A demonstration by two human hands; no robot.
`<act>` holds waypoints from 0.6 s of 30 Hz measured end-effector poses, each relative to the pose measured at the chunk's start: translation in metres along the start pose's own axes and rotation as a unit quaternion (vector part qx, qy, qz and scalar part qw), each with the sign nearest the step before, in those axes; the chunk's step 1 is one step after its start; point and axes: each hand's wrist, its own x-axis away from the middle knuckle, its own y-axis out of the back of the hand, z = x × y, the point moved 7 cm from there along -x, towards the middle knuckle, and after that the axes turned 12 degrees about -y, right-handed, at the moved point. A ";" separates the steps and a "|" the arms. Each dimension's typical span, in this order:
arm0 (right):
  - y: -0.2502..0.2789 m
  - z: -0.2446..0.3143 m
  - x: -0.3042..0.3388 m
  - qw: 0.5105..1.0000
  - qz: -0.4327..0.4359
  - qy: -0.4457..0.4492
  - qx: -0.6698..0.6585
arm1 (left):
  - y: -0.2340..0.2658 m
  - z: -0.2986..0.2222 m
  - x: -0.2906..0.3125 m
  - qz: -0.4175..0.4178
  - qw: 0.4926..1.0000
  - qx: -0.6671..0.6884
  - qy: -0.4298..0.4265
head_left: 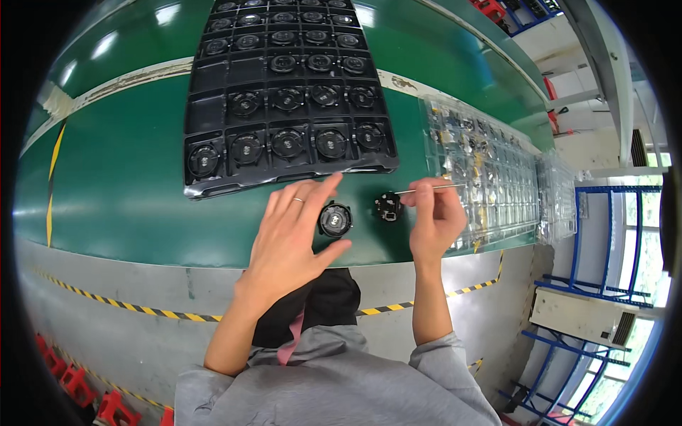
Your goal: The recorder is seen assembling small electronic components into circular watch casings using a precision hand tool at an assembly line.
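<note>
A round black watch case (pixel 335 220) lies on the green table, its open inside facing up. Around its left side my left hand (pixel 291 231) is spread, thumb and index finger apart, holding nothing; a ring is on one finger. My right hand (pixel 437 216) pinches slim silver tweezers (pixel 433 188) that point left. Their tip meets the upper edge of a small round black watch module (pixel 388 206), just right of the case. Whether the tip grips the module or only touches it, I cannot tell.
A large black compartment tray (pixel 284 169) with several watch cases stands beyond my hands; some compartments hold none. To the right are clear plastic trays (pixel 490 184) of small parts. The table's front edge (pixel 177 264) runs close to my body. Red stools (pixel 117 408) stand lower left.
</note>
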 end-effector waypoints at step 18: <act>-0.061 -0.005 0.030 0.984 0.161 -0.024 0.069 | 0.001 0.006 0.005 0.015 0.999 0.036 0.017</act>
